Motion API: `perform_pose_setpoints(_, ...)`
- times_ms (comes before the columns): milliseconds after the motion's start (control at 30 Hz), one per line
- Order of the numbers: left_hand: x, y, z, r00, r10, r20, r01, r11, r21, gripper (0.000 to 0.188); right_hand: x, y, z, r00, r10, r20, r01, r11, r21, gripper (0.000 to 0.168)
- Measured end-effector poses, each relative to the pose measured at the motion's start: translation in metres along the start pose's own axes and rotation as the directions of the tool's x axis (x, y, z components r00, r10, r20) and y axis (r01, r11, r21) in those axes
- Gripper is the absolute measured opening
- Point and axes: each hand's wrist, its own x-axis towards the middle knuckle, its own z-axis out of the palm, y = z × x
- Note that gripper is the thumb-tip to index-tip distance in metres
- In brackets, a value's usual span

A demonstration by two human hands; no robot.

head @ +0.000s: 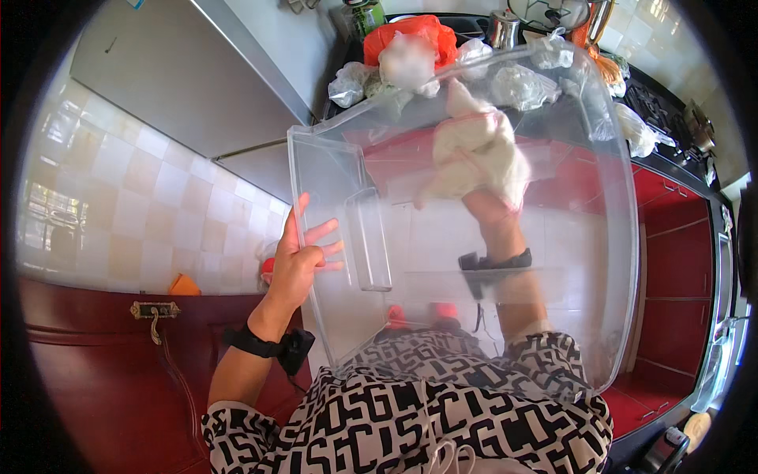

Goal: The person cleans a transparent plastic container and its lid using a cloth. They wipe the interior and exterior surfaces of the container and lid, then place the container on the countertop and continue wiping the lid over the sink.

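A large clear plastic drawer [619,237], tilted up before my body, fills the middle of the view. My left hand [308,252] grips its left edge, thumb and fingers on either side of the clear wall. Seen through the plastic, my right hand [494,204] has a white cloth with pink edging [485,148] bunched over its fingers. The cloth lies against or just behind the clear plastic; which, I cannot tell. The fingers of the right hand are hidden by the cloth. Each wrist wears a black strap with a small device.
Plastic bags of food [521,87] and a red bag [438,38] crowd the black counter ahead, beside a metal pot [503,28]. A gas stove [648,109] stands at right above red cabinets [678,260]. At left are a grey fridge door [177,71] and a dark red door [89,367].
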Motion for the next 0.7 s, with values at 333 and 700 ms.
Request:
perform_pose_setpoints(333,-0.004,-0.005,0.002,0.990,-0.108,0.096,0.105,0.994,0.031,0.086,-0.025,0.054,0.033,0.866,0.402,0.298,-0.500,0.664,0.556,0.036)
perform_pose_setpoints(700,-0.005,-0.005,-0.004,0.968,-0.190,0.162,0.175,0.979,0.106,0.084,0.020,0.058,0.001,0.873,0.393,0.288,-0.482,0.612,0.627,0.024)
